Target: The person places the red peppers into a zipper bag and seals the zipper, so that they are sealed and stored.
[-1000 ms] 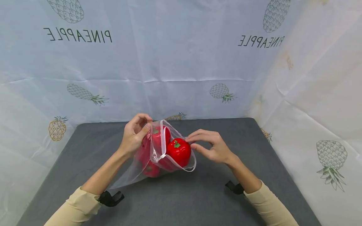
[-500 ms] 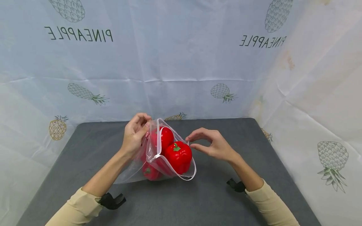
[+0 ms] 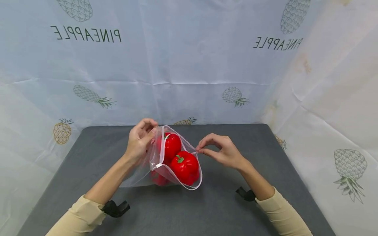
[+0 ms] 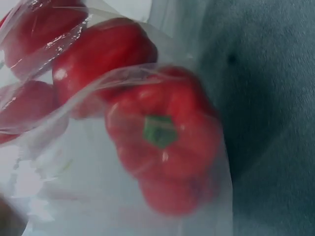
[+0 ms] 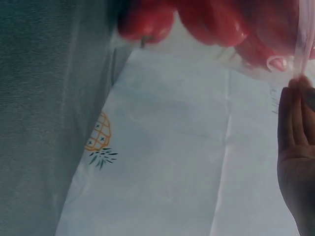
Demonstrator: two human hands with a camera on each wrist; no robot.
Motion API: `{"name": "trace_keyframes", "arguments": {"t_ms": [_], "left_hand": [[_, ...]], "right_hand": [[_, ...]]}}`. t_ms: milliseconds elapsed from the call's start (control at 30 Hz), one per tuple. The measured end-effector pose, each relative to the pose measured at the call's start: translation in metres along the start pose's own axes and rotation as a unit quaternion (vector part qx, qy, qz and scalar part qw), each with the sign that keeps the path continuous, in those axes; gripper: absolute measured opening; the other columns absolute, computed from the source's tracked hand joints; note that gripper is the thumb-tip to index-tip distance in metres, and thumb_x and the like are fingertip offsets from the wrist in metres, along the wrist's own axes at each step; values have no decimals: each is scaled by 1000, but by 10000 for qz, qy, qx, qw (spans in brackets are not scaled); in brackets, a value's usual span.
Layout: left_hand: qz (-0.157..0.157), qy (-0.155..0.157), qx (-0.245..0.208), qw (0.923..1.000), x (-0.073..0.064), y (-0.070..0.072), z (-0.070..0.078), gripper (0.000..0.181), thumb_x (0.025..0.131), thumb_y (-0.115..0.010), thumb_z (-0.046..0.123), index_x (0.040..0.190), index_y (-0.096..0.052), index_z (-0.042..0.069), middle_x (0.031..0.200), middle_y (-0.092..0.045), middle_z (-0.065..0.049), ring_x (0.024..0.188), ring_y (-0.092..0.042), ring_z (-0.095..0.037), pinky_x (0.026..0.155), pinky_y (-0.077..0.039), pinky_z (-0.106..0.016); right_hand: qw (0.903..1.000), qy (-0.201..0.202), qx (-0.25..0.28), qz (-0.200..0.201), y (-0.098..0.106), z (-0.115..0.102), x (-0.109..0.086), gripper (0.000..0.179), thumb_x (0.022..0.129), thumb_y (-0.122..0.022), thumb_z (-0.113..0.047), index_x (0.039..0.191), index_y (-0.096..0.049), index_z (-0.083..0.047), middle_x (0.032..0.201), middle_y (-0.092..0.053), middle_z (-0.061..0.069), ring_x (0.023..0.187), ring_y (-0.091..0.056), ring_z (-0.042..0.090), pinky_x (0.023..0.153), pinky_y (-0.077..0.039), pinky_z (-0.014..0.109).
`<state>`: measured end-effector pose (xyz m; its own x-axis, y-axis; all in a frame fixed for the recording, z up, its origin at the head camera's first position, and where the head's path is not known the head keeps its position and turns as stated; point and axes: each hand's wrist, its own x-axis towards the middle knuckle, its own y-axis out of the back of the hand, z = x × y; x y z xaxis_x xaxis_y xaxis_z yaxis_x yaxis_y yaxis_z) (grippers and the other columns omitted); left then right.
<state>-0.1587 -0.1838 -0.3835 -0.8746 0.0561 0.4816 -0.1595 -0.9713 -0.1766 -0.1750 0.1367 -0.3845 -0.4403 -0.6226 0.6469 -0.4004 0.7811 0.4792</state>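
1. Head view: the left hand (image 3: 140, 139) held the side of a transparent, thin-walled bag with white edging (image 3: 155, 157); thumb and fingers were clamped on the bag.
2. The right hand's (image 3: 221, 150) grip was together, fingertips pinching the white edging on the opposite side of the mouth.
3. The bag sat between both hands over a dark grey worktop (image 3: 212, 209), mouth spread apart.
4. Inside, a glossy red bell pepper with a green stem (image 3: 185, 167) was at the mouth, just beside a second red pepper (image 3: 172, 146).
5. Left wrist view: several red peppers showed through the bag wall; exact count unclear.
6. Behind the worktop hung a pale sheet printed with pineapples (image 3: 189, 59).
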Motion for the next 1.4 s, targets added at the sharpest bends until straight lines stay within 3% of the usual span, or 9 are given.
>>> {"name": "trace_keyframes", "arguments": {"t_ms": [233, 367, 467, 667, 800, 1000, 1167, 1400], "left_hand": [[-83, 38, -138, 9999, -4, 14, -8, 28, 103, -54, -16, 114, -64, 8, 108, -66, 4, 87, -58, -8, 66, -51, -13], [-64, 188, 336, 9992, -8, 22, -10, 21, 103, -62, -11, 116, -64, 6, 111, -69, 5, 102, -65, -8, 79, -58, -13], [50, 132, 745, 9971, -12, 29, -9, 18, 102, -65, -10, 117, -64, 1, 112, -71, 6, 108, -68, -8, 91, -60, -14], [159, -335, 1048, 9938, -34, 40, -1, 17, 97, -63, -20, 113, -59, -16, 109, -70, 0, 106, -74, -11, 99, -62, -20], [-237, -598, 1252, 9900, -56, 41, 4, 17, 95, -63, -22, 110, -59, -15, 111, -69, 4, 106, -73, -8, 97, -61, -17], [-904, -1265, 1351, 9786, -80, 33, 1, 26, 88, -68, -24, 109, -65, -9, 109, -69, -4, 100, -68, -12, 96, -60, -17], [-903, -1464, 1460, 9742, -86, 29, -4, 38, 80, -71, -29, 109, -69, -5, 106, -70, -7, 100, -68, -12, 99, -59, -16], [-600, -1651, 1564, 9719, -80, 34, -1, 35, 79, -73, -30, 105, -72, -6, 101, -74, -5, 94, -70, -11, 98, -61, -18]], "right_hand": [[9988, -48, 90, 469, 3, -11, 11, 32, 84, -79, 20, 105, -65, 0, 105, -76, 20, 103, -76, 14, 99, -65, 28], [9978, -110, -77, 653, 2, -14, 16, 28, 86, -78, 19, 102, -64, 0, 105, -75, 20, 101, -76, 14, 100, -64, 26], [9967, -203, -102, 778, 1, -14, 19, 27, 87, -77, 19, 101, -63, 1, 105, -74, 21, 100, -76, 14, 99, -64, 26], [9956, -366, -130, 855, 1, -14, 25, 25, 88, -78, 17, 102, -64, 1, 105, -75, 21, 101, -75, 12, 101, -63, 25], [9954, -357, -124, 876, 2, -13, 28, 24, 88, -77, 18, 102, -64, 2, 104, -75, 22, 100, -75, 11, 101, -63, 24], [9955, -312, -135, 880, 3, -13, 33, 24, 88, -78, 18, 104, -65, 3, 103, -75, 22, 100, -74, 11, 100, -63, 23], [9956, -361, -133, 860, 3, -13, 35, 26, 87, -78, 18, 105, -66, 4, 104, -75, 22, 101, -74, 9, 100, -63, 22], [9955, -462, -282, 782, 6, -16, 38, 26, 88, -79, 16, 109, -71, 3, 104, -76, 20, 100, -74, 11, 101, -62, 21]]}}
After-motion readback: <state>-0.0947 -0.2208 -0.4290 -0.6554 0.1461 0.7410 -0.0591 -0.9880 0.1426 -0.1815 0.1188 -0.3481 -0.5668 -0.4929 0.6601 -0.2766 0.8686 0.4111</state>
